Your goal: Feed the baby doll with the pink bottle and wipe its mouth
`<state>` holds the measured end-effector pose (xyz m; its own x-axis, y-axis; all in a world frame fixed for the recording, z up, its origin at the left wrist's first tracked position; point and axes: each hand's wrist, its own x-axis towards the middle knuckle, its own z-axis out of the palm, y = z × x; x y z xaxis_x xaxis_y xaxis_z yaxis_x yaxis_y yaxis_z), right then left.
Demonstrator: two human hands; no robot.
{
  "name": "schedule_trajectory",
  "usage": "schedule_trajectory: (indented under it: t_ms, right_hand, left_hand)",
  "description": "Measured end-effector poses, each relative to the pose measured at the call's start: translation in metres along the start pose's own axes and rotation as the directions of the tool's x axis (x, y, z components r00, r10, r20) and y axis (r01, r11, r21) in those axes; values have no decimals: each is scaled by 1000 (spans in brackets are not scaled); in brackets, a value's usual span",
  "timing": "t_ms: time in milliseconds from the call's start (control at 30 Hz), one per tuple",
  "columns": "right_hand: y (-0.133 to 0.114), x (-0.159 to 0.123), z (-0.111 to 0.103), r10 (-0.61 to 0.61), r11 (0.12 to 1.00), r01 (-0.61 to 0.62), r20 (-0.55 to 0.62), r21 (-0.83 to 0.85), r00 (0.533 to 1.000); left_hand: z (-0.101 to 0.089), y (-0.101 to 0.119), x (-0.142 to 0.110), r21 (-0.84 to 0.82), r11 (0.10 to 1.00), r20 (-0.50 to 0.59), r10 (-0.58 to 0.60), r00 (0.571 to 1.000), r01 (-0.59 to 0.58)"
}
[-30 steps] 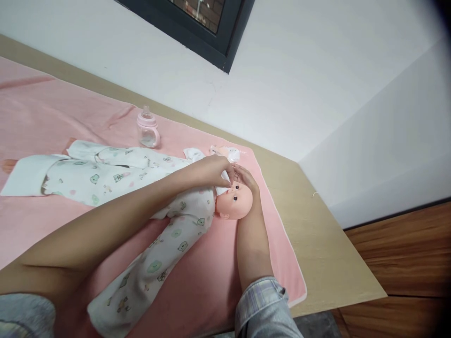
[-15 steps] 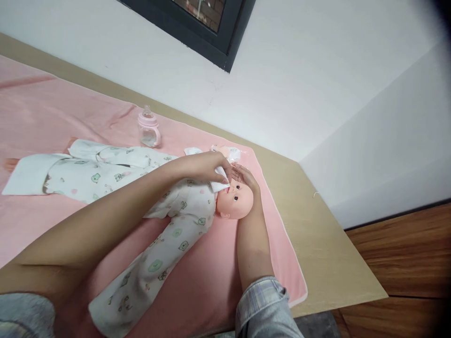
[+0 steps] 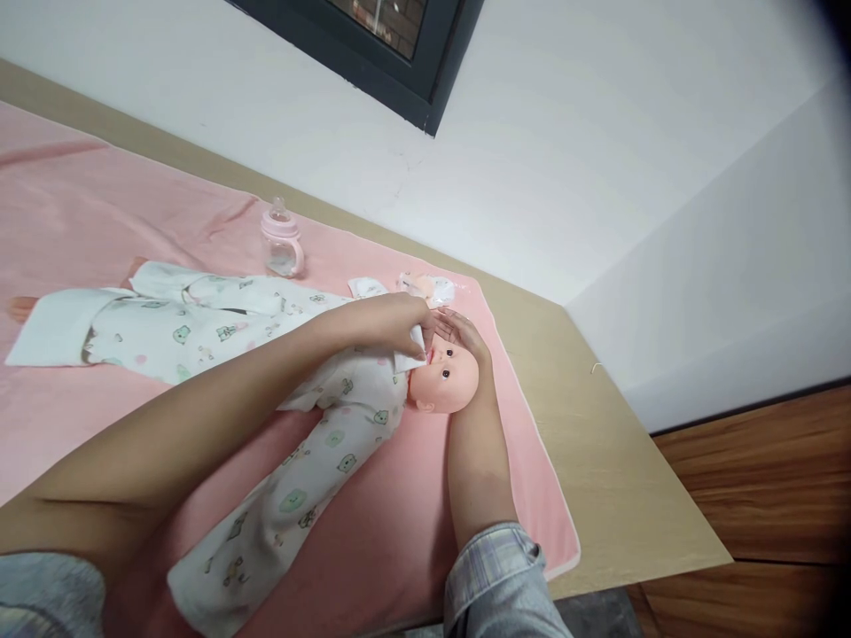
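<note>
Head camera view: the left hand (image 3: 402, 319) pinches a white cloth (image 3: 408, 361) just left of the doll's mouth; whether cloth and lips touch, I can't tell from where I stand. The doll (image 3: 363, 377) lies lengthwise from left to right, feet at the left, head (image 3: 456, 390) at the right end. Cupped around the head's far right side is the right hand (image 3: 462, 332), fingers loosely extended; of the two, the left is nearer the mouth. Beyond them lies a clear packet (image 3: 429, 289), and a bottle (image 3: 282, 245) stands farther left. Pink blanket (image 3: 392, 505) gives room on the near side, between sleeve and right forearm; its edge runs along the right, with tabletop (image 3: 591, 452) past it.
</note>
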<state>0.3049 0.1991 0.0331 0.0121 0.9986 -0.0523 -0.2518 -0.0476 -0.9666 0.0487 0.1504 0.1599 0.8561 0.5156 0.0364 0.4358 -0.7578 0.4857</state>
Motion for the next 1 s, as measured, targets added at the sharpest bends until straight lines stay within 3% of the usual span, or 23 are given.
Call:
schedule_trajectory:
  t_ms: [333, 1000]
  right_hand:
    - [-2, -13, 12, -23, 1000, 22, -59, -16, 998]
    - [4, -2, -3, 12, 999, -11, -25, 39, 1000]
  left_hand:
    - [-1, -2, -1, -15, 1000, -41, -23, 999, 23]
    - [2, 7, 4, 81, 994, -171, -62, 983, 77]
